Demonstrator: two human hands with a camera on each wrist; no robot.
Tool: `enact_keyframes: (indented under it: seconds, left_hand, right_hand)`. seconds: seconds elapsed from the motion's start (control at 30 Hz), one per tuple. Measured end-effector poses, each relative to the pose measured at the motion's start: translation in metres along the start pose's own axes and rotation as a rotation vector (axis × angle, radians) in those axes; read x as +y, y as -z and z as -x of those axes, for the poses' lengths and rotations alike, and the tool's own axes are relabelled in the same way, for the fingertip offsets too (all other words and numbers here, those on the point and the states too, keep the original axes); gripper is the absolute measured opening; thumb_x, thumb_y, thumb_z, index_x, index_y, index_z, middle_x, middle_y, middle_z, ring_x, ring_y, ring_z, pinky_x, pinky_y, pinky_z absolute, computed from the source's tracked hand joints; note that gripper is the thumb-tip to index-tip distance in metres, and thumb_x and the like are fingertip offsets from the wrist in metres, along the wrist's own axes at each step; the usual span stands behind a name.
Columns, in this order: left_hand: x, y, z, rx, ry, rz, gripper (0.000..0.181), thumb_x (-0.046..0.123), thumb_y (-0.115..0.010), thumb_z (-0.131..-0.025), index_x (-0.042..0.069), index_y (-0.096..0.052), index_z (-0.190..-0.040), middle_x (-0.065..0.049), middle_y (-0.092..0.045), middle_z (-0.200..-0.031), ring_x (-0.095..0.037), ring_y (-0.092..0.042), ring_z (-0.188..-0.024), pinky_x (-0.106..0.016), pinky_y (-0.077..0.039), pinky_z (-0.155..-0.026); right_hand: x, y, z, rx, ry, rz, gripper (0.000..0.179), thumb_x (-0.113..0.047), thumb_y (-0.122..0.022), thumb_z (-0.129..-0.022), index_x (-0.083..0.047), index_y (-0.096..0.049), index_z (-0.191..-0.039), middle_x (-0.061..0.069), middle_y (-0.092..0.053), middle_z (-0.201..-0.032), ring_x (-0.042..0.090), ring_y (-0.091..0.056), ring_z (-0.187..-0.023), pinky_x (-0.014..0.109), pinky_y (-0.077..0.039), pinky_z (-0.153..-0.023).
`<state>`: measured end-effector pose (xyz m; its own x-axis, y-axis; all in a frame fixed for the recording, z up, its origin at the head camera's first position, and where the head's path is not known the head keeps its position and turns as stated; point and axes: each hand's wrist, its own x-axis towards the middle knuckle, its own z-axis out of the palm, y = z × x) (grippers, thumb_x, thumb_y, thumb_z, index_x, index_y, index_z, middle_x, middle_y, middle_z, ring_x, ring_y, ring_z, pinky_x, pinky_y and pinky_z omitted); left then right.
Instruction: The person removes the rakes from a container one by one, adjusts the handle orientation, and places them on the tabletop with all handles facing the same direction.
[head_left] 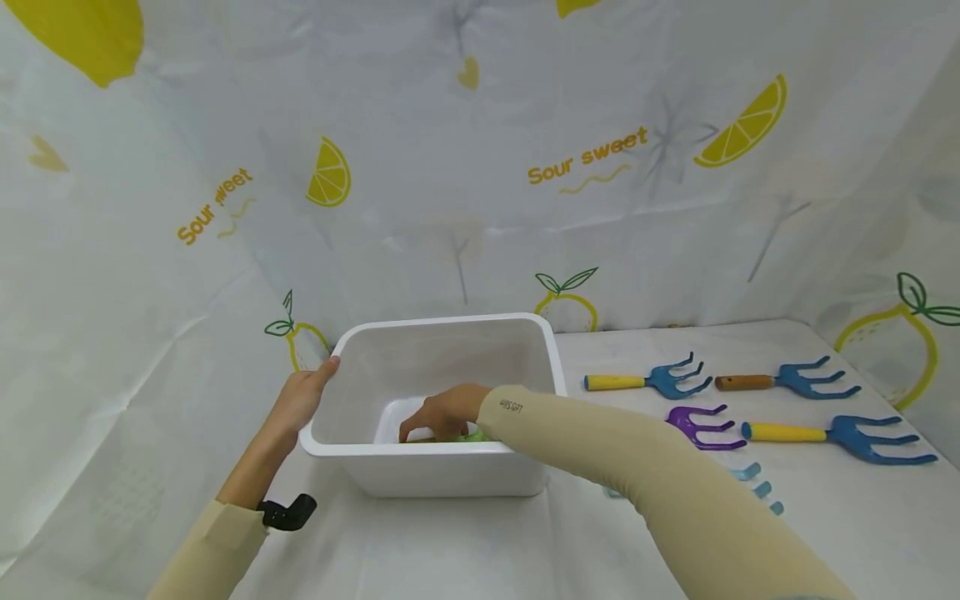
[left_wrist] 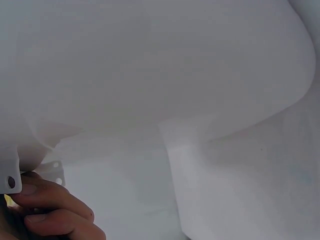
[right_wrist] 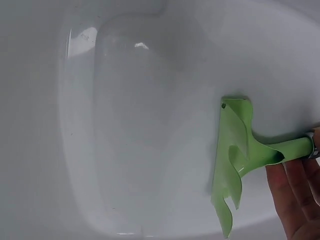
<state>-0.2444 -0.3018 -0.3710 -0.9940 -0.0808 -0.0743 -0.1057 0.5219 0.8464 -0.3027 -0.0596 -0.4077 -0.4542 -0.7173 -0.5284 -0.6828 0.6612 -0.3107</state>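
A white plastic tub (head_left: 442, 471) stands on the white-covered table. My left hand (head_left: 296, 402) grips its left rim, the thumb on top. In the left wrist view, curled fingers (left_wrist: 60, 207) show beneath the rim. My right hand (head_left: 442, 412) reaches down inside the tub and holds a green garden hand tool by the handle end. In the right wrist view, the tool's green metal head (right_wrist: 235, 150) lies at the tub floor, with pointed ends towards the bottom of the picture. Most of the handle is hidden by the hand.
Right of the tub lie blue hand forks, including a yellow-handled one (head_left: 652, 381), a brown-handled one (head_left: 787, 381) and a larger one (head_left: 840, 435). A purple fork (head_left: 705, 427) and a light blue tool (head_left: 759, 483) are partly behind my right sleeve. A lemon-print sheet (head_left: 450, 167) hangs behind.
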Motion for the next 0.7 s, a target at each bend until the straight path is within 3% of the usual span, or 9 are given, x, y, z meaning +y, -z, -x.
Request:
enact_keyframes:
  seconds: [0.17,0.37,0.53,0.7]
  left_hand:
    - [0.001,0.000,0.001,-0.010,-0.005,-0.005,0.081,0.063,-0.035,-0.107,-0.009,-0.065,-0.127,-0.021,-0.077,-0.108,-0.017,-0.075,-0.080,-0.031,-0.060,-0.064]
    - [0.000,0.001,0.001,-0.020,-0.002,0.017,0.079,0.061,-0.036,-0.107,-0.009,-0.064,-0.129,-0.022,-0.076,-0.111,-0.017,-0.075,-0.081,-0.031,-0.061,-0.065]
    - [0.001,0.000,0.001,-0.014,0.004,0.019,0.079,0.062,-0.036,-0.107,-0.009,-0.062,-0.132,-0.025,-0.074,-0.116,-0.016,-0.075,-0.082,-0.031,-0.061,-0.066]
    - [0.002,0.000,0.000,-0.008,0.006,0.015,0.077,0.059,-0.038,-0.108,-0.011,-0.063,-0.129,-0.025,-0.075,-0.114,-0.015,-0.074,-0.081,-0.031,-0.061,-0.066]
  right_hand:
    - [-0.002,0.002,0.001,0.039,-0.017,0.094,0.055,-0.009,-0.065,-0.099,-0.052,-0.054,-0.131,-0.004,-0.061,-0.118,0.019,-0.067,-0.074,0.031,-0.056,-0.066]
    - [0.000,0.011,-0.003,0.134,0.024,0.179,0.062,-0.006,-0.067,-0.093,-0.050,-0.053,-0.136,-0.004,-0.059,-0.090,0.011,-0.051,-0.071,0.025,-0.041,-0.055]
    - [0.001,0.021,-0.002,0.171,0.130,0.208,0.068,0.001,-0.068,-0.090,-0.039,-0.053,-0.143,-0.002,-0.061,-0.091,0.013,-0.048,-0.075,0.022,-0.038,-0.061]
    - [0.001,0.032,0.001,0.181,0.154,0.192,0.068,0.000,-0.067,-0.091,-0.040,-0.051,-0.143,0.003,-0.066,-0.096,0.014,-0.054,-0.079,0.023,-0.044,-0.067]
